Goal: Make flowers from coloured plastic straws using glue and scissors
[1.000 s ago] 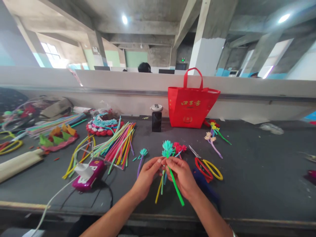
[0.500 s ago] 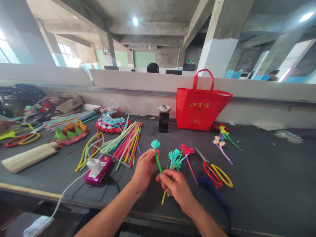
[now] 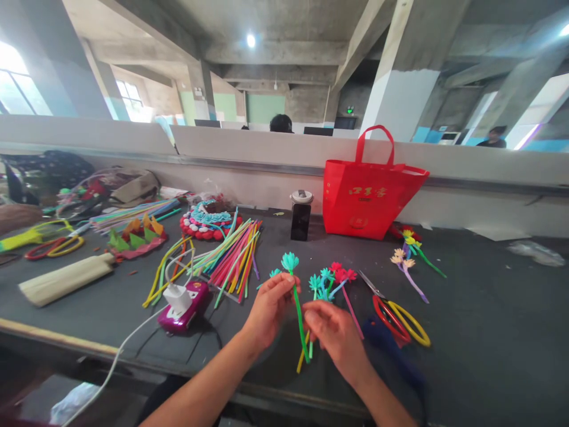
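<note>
My left hand point(image 3: 273, 308) pinches a turquoise craft flower point(image 3: 291, 263) just below its bloom. Its green stem point(image 3: 297, 308) slants down toward the table, bare along its length. Beside the stem is my right hand point(image 3: 335, 335), fingers loosely curled and apart, with nothing visible in them. Behind that hand lie turquoise flowers point(image 3: 324, 281) and red flowers point(image 3: 342, 273). Another turquoise bloom point(image 3: 275, 273) shows partly behind my left hand. Below the hands, the end of a yellow stem point(image 3: 301, 362) sticks out.
Scissors point(image 3: 395, 311) lie right of my hands, near peach flowers point(image 3: 402, 261). Loose pipe cleaners point(image 3: 235, 261) and a purple power strip point(image 3: 186, 308) sit to the left. A phone point(image 3: 301, 222) and a red bag point(image 3: 373, 196) stand at the back. A co-worker's hand point(image 3: 20, 219) is far left.
My right hand has come off the green stem, whose lower part now shows. My left hand still grips the flower. The view has shifted slightly left.
</note>
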### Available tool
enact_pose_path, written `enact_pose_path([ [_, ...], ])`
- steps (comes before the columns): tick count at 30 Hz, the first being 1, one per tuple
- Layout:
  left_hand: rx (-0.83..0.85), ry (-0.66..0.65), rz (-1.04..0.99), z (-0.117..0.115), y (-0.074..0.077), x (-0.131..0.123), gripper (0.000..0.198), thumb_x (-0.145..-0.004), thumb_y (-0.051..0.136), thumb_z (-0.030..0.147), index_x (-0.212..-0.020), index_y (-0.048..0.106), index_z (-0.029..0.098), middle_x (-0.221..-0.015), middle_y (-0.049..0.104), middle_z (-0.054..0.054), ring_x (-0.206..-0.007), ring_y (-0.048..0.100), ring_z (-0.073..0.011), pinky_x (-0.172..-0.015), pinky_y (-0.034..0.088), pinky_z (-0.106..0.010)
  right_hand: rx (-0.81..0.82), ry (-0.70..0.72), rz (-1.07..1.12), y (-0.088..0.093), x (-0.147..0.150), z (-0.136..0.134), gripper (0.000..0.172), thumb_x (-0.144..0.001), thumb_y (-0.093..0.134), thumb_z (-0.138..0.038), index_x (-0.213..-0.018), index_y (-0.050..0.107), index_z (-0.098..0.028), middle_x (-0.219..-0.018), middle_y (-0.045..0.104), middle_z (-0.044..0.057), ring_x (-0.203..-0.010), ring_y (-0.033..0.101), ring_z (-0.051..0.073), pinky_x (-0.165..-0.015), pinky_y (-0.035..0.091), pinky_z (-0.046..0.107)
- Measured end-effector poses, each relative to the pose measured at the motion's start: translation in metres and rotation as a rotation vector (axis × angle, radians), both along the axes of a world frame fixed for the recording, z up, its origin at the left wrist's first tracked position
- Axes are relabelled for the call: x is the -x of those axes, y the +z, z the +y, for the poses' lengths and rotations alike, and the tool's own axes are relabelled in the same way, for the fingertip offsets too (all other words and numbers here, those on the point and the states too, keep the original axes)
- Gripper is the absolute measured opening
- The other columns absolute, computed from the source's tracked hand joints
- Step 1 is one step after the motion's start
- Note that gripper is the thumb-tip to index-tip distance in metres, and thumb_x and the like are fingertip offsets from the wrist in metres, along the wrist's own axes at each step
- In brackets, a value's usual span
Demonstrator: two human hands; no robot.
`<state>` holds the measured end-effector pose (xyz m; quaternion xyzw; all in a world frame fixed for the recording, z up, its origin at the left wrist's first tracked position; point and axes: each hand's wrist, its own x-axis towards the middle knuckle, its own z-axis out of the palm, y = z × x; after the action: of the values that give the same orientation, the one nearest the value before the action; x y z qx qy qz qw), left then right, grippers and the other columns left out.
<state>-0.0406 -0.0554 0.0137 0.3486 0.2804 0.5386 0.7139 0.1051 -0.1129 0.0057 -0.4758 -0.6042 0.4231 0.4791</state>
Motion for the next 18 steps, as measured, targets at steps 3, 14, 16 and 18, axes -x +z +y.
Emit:
enact_pose_path([
  [3,-0.077,-0.031,0.117,-0.006,0.000,-0.003,0.015,-0.078,0.074,0.029,-0.072,0.068,0.016,-0.071,0.062,0.000,-0.066,0.051,-0.0100,-0.065,0.039,-0.021,0.029,-0.073,0.039,0.001,-0.008,0.006,0.038,-0.088,0.057,-0.054,-0.090,0.068,-0.018,-0.072,0.065,0.003,-0.057,0.055,0.012,-0.048,0.040,0.021],
  [14,-0.309,0.123,0.715,0.016,0.005,0.019,0.036,-0.085,0.056,0.049,-0.069,0.063,0.018,-0.064,0.054,0.000,-0.061,0.046,-0.0140,-0.059,0.035,-0.026,0.237,0.016,0.110,-0.012,0.019,0.001,0.040,-0.083,0.058,-0.054,-0.072,0.062,-0.016,-0.051,0.052,-0.004,-0.040,0.040,0.006,-0.039,0.028,0.019],
  [16,-0.331,0.224,0.952,0.030,0.005,0.035,0.035,-0.083,0.056,0.050,-0.069,0.063,0.019,-0.060,0.051,0.001,-0.059,0.044,-0.0147,-0.056,0.030,-0.026,0.281,-0.031,0.192,-0.011,0.017,0.002,0.042,-0.081,0.061,-0.057,-0.076,0.064,-0.015,-0.052,0.053,-0.004,-0.040,0.040,0.005,-0.039,0.026,0.017],
  [18,-0.309,0.247,1.035,0.040,0.000,0.049,0.030,-0.074,0.068,0.046,-0.061,0.062,0.020,-0.056,0.050,0.002,-0.058,0.042,-0.0150,-0.056,0.026,-0.027,0.315,-0.067,0.251,-0.011,0.014,0.004,0.043,-0.080,0.063,-0.058,-0.079,0.065,-0.015,-0.053,0.052,-0.005,-0.040,0.040,0.004,-0.038,0.025,0.015],
])
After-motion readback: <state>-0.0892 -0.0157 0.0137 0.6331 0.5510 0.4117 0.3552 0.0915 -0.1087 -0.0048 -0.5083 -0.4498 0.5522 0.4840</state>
